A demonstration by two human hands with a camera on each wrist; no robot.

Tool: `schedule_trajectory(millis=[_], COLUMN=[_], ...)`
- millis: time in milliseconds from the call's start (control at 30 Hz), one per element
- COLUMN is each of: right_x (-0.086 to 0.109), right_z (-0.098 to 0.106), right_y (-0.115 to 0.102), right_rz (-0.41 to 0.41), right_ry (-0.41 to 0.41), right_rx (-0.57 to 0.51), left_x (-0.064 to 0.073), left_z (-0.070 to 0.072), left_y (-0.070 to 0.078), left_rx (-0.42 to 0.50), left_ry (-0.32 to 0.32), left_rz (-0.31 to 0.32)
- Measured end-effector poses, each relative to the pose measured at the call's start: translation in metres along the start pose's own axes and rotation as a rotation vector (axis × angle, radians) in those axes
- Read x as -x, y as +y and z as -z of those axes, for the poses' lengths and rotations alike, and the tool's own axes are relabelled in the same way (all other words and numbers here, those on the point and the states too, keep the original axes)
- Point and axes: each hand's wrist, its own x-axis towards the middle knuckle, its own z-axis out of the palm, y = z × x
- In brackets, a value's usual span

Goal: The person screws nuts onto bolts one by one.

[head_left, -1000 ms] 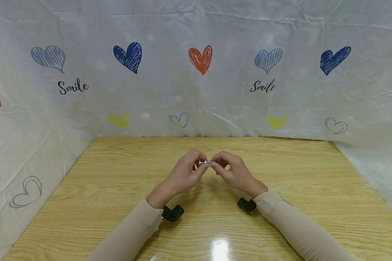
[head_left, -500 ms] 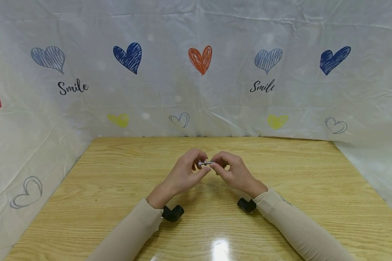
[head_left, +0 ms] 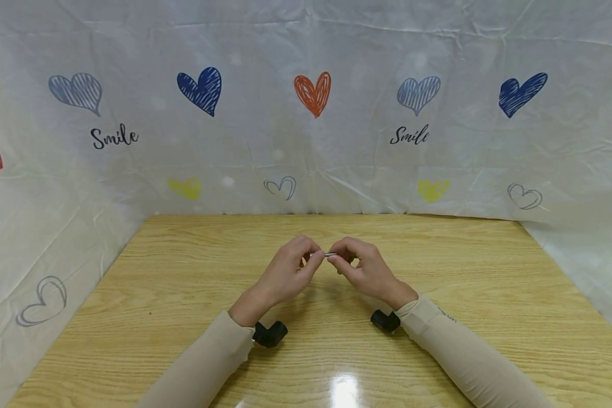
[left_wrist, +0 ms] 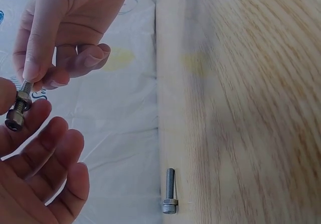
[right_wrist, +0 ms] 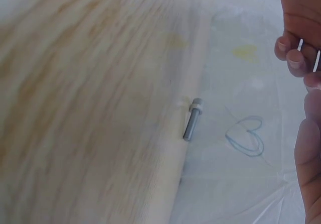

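A metal socket-head bolt is held level between both hands, with a nut on its shank near the head. My left hand pinches the nut between thumb and index finger, its other fingers loosely bent. On the other side, my right hand pinches the threaded end with thumb and fingertips. The head view shows only a short stretch of shank between the fingertips. Beyond the hands a second bolt with a nut by its head lies on the table; the hands hide it in the head view.
The wooden table runs back to a white cloth printed with hearts and words. Black wrist mounts hang under the forearms, close over the tabletop.
My left thumb lifted away from the bolt half a second ago, uncovering the nut, and has come back against it now. The right hand keeps its hold in place.
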Motion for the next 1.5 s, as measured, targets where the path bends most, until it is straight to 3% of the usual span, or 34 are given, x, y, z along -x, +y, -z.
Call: schedule_trajectory(millis=[167,367,533,700,1000,1333,1500], right_x=[0.000,0.000,-0.003,-0.006,-0.006,-0.006,-0.007], right_z=[0.000,0.000,0.003,0.005,0.005,0.005,0.006], right_y=[0.003,-0.002,-0.019,-0.032,-0.031,-0.027,-0.031], right_rz=[0.012,-0.022,0.000,0.003,0.020,0.018,0.032], right_ry=[-0.001,0.001,0.008,0.006,0.013,0.014,0.018], right_rx=[-0.010,0.002,0.003,-0.016,-0.012,-0.011,-0.016], left_x=[0.000,-0.001,-0.001,0.000,-0.001,-0.002,-0.003], left_z=[0.000,0.001,0.001,0.000,0.000,0.000,0.001], left_y=[0.000,-0.001,-0.001,0.000,0.000,-0.001,0.000], left_rx=[0.014,0.028,0.011,0.004,0.018,0.047,0.029], left_ry=[0.004,0.009,0.018,0.018,0.029,0.030,0.039], left_rz=[0.017,-0.051,-0.072,-0.035,0.045,-0.081,-0.095])
